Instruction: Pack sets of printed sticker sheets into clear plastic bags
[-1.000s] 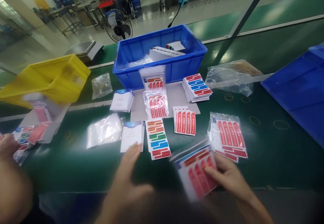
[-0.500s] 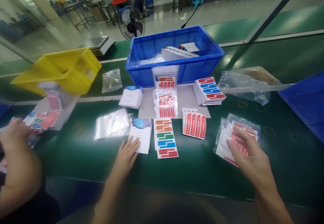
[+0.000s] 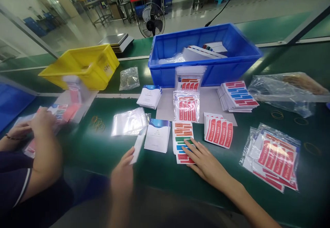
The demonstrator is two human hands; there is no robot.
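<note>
My left hand (image 3: 123, 171) pinches a thin white booklet (image 3: 138, 146), seen nearly edge-on and partly blurred. Beside it lies a stack of blue-and-white booklets (image 3: 156, 138). Fingers spread, my right hand (image 3: 206, 159) rests on the colored label sheets (image 3: 182, 132) in orange, green, blue and red. Just behind that hand is a fanned stack of red label sheets (image 3: 219, 132). Clear plastic bags (image 3: 129, 122) lie left of the booklets. A pile of filled clear bags (image 3: 274, 157) with red labels sits at the right.
At the back stands a blue bin (image 3: 206, 70) with papers inside, and a yellow bin (image 3: 79, 66) is left of it. More booklets (image 3: 149, 97) and label sheets (image 3: 238, 95) sit behind. Rubber bands (image 3: 98, 123) lie about. A co-worker's arms (image 3: 46, 142) are at the left.
My left hand has lifted a booklet from the stack and moved left. My right hand has left the filled bags and come across to the colored label sheets. The view has shifted.
</note>
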